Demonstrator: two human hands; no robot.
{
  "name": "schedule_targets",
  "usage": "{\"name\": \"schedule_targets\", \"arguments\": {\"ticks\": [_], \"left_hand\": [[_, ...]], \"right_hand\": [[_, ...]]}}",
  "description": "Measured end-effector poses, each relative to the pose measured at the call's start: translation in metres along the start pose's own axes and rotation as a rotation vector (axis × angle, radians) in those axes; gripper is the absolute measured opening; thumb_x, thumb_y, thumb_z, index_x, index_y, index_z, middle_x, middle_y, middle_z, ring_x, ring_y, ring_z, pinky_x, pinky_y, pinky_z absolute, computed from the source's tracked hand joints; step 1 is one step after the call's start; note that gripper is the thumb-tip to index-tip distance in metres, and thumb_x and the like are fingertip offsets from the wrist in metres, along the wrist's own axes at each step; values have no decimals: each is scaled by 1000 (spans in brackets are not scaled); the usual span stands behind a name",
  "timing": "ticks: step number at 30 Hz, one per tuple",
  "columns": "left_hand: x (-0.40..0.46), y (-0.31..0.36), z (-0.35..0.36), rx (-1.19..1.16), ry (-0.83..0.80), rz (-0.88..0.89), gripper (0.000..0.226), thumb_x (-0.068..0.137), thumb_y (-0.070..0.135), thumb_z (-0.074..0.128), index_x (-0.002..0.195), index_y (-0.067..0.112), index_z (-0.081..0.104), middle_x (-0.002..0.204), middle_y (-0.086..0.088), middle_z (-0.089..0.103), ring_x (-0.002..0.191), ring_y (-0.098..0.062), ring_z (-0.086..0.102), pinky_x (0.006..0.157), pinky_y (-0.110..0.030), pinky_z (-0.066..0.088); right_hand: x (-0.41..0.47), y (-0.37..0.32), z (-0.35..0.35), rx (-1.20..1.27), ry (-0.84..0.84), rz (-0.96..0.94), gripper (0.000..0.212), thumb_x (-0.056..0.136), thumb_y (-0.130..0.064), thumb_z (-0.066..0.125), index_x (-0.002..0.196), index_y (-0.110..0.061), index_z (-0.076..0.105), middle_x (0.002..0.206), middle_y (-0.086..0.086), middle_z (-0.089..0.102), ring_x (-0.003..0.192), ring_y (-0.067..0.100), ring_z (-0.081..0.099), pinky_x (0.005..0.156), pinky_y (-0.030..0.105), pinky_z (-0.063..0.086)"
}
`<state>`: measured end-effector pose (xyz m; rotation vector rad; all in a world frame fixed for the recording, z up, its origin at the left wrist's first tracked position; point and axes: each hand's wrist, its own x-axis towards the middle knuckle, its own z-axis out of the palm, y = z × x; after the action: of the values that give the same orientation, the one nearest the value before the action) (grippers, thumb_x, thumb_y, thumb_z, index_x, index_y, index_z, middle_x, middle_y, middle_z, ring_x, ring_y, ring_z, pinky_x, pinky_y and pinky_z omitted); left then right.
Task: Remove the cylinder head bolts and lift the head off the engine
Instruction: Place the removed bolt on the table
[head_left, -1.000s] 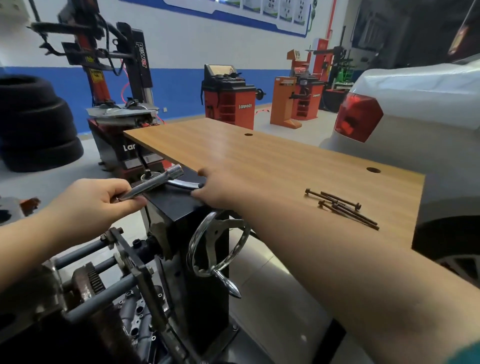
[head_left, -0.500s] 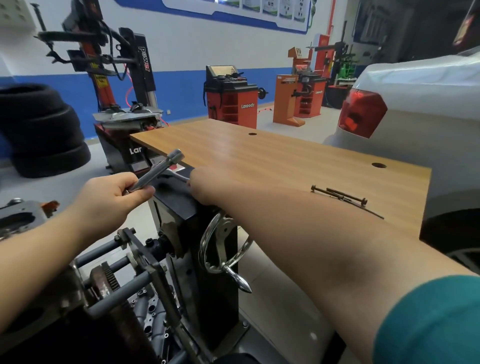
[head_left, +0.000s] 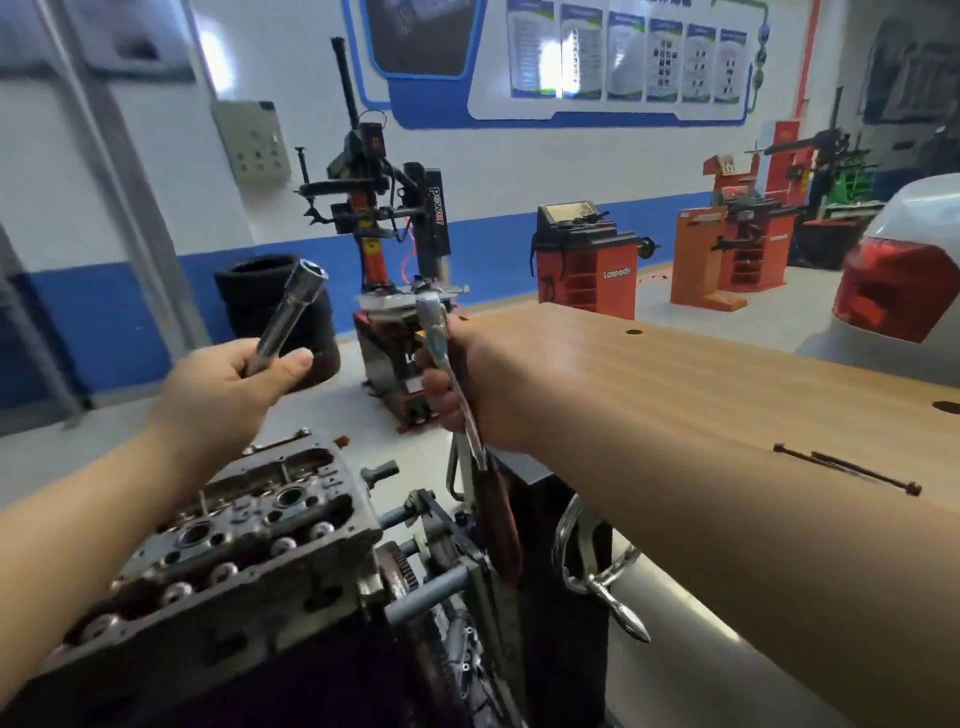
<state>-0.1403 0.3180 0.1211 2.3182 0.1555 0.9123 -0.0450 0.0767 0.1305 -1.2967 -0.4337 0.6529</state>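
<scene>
Blurring hides detail on the ratchet (head_left: 448, 374), gripped upright in the right hand (head_left: 470, 379) at 12 o'clock. Left hand (head_left: 228, 384) pinches a long socket (head_left: 288, 317) at 10. Cylinder head (head_left: 234, 535), at 7, runs partly under the left forearm; bolts (head_left: 847, 467) lie at 3.

Left hand (head_left: 228, 384) grips socket (head_left: 291, 312), right hand (head_left: 467, 384) ratchet (head_left: 441, 343)

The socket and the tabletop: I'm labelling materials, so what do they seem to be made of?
Socket, in the left hand: likely chromed steel, given its bright mirror-like sheen. Tabletop: looks like wood-grain laminate or veneer, smooth, uniform streaked brown; which cannot be told.
</scene>
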Motion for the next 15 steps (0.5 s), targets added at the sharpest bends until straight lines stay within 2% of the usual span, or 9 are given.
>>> {"name": "schedule_targets", "arguments": {"ticks": [3, 6, 10, 15], "left_hand": [[-20, -29, -34, 117, 17, -82, 53, 99, 55, 68, 65, 19, 48, 47, 11, 39, 44, -7, 38, 60, -37, 32], [-40, -46, -61, 220, 15, -114, 54, 98, 56, 68, 63, 22, 45, 47, 13, 39, 47, -7, 38, 58, -36, 29], [-65, -56, -87, 231, -19, -122, 52, 98, 57, 65, 59, 28, 46, 47, 14, 43, 45, -5, 43, 54, -32, 30], [-83, -63, -105, 201, -54, -91, 51, 96, 60, 61, 70, 17, 55, 51, 11, 48, 45, -6, 42, 55, -33, 39]], "right_hand": [[0, 6, 34, -95, -121, 19, 55, 106, -65, 35, 79, -20, 51, 67, 2, 41, 53, 16, 32, 48, 29, 25], [-1, 7, 68, -107, -235, 50, 58, 100, -73, 42, 77, -22, 55, 69, 2, 43, 56, 19, 34, 50, 32, 24], [-11, -5, 105, -252, -395, 102, 45, 99, -59, 47, 81, -19, 55, 66, 1, 44, 55, 16, 33, 48, 29, 25], [-20, -18, 134, -378, -456, 47, 42, 100, -56, 54, 78, -20, 56, 68, 2, 42, 55, 16, 33, 49, 29, 24]]}}
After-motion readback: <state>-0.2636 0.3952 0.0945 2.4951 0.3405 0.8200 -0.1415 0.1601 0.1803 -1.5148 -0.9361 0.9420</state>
